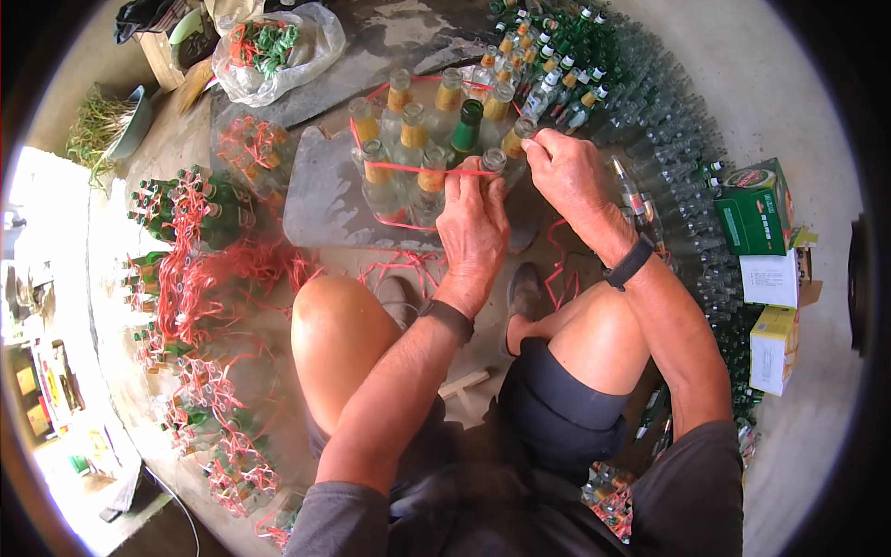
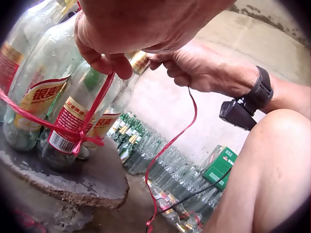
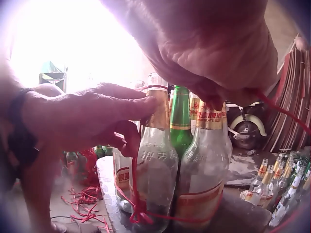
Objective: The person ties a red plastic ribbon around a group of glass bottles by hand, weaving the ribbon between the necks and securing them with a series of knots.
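A cluster of clear glass bottles (image 1: 411,139) with gold foil necks stands upright on a dark stone slab (image 1: 316,204), one green bottle (image 1: 467,130) among them. Red plastic string (image 2: 39,119) circles the group low down, with a knot (image 2: 77,141) on the near side; another loop runs around the necks. My left hand (image 1: 471,227) pinches a strand rising from the knot, its fingers right at a near bottle's neck. Just to its right, my right hand (image 1: 571,176) grips the string at another neck, and a loose length (image 2: 170,143) trails down from it.
Bottle bundles tied with red string (image 1: 190,218) line the left side. Many loose bottles (image 1: 664,139) crowd the right wall, beside a green carton (image 1: 754,206). A plastic bag (image 1: 320,46) of string lies at the back. Loose red string (image 1: 404,267) litters the floor.
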### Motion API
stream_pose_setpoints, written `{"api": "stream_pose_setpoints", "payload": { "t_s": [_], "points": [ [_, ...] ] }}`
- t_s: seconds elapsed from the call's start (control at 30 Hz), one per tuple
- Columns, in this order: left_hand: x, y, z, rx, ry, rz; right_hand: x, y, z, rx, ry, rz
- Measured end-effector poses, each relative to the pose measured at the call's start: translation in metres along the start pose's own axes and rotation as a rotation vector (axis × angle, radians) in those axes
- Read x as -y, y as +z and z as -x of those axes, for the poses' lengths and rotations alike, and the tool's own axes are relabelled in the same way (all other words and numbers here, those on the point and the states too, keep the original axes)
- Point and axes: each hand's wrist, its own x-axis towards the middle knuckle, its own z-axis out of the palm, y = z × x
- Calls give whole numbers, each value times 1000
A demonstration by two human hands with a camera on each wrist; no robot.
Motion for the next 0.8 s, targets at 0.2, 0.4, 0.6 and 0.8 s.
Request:
{"api": "stream_pose_setpoints", "payload": {
  "t_s": [0.2,0.4,0.6,0.8],
  "points": [
    [1,0,0,12,-26,12,9,-2,2,-14,20,8],
    [3,3,0,-4,-27,14,8,-1,9,74,1,28],
    [11,6,0,-20,17,-14,16,3,29,231,-159,170],
    [15,8,0,-28,88,-59,26,-9,21,325,-185,299]
  ]
}}
